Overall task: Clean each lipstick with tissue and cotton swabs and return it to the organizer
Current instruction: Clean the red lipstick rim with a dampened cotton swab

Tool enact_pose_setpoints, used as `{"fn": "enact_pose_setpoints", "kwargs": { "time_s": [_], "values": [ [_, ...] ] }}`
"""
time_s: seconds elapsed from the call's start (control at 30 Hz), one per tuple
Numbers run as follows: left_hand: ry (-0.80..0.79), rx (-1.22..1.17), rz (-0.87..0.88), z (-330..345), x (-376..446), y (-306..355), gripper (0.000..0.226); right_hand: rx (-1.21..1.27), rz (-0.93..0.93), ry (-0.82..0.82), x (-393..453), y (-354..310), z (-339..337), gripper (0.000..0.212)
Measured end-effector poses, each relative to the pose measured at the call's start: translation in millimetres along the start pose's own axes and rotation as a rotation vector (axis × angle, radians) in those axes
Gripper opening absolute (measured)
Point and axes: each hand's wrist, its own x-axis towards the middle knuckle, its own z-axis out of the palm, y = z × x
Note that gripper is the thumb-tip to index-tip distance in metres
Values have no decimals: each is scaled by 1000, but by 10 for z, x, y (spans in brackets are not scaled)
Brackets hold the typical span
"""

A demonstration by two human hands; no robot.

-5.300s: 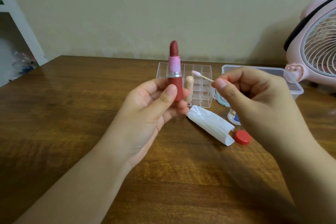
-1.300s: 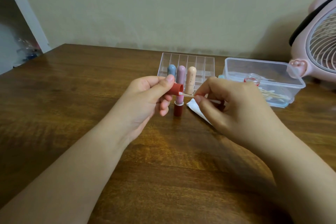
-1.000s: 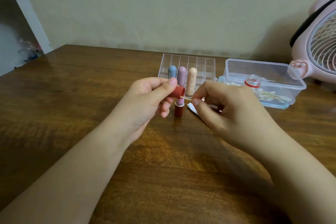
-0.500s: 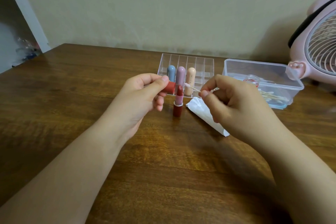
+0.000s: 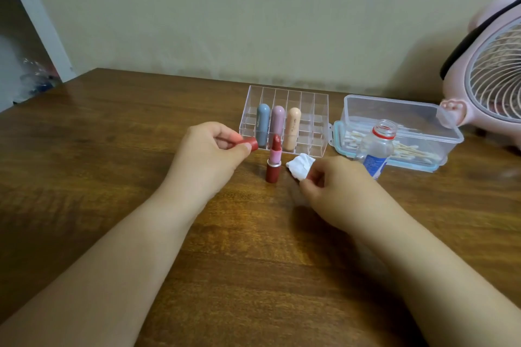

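1. The left hand (image 5: 210, 153) pinches the small red cylindrical lipstick cap (image 5: 249, 144) between thumb and curled fingers, its open end turned toward the middle of the table; held so, I judge, to keep the inside within reach for wiping.
2. The open red lipstick with a pink collar and dark red base (image 5: 274, 159) stands upright on the brown wooden table (image 5: 98, 149), between the two hands and just in front of the organizer, touched by neither; standing keeps the bare bullet off the wood.
3. The right hand (image 5: 335, 186) has its fingers curled round the crumpled white tissue (image 5: 300, 165), lifting its bunched end just beside the lipstick, probably for the next wipe.
4. The clear acrylic gridded organizer (image 5: 318, 110) sits toward the table's far edge, with blue (image 5: 262, 128), mauve (image 5: 277, 118) and peach (image 5: 293, 128) capped lipsticks upright side by side in it; which cell is meant for the red one I cannot tell.
5. The clear lidless plastic box of cotton swabs (image 5: 394, 110) stands to the right of the organizer, an uncapped small clear bottle (image 5: 376, 148) in front of it.
6. Hidden or unclear: no swab shows in either hand; the tissue's lower part lies under the right fingers; most of the cap is covered; the pink fan (image 5: 493, 87) is cut by the frame's right edge.
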Motion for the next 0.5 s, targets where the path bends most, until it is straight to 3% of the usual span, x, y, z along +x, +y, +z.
{"fn": "enact_pose_setpoints", "kwargs": {
  "time_s": [0.3, 0.37, 0.5],
  "values": [
    [-49, 117, -5, 24, 1, -13, 14, -137, -56, 0, -34, -42, 101, 21],
    [-52, 238, 13, 36, -11, -6, 26, -155, -54, -17, -37, -46, 96, 20],
    [-20, 506, 139, 66, -44, -11, 25, -65, -44, 10, -19, -45, 52, 24]
  ]
}}
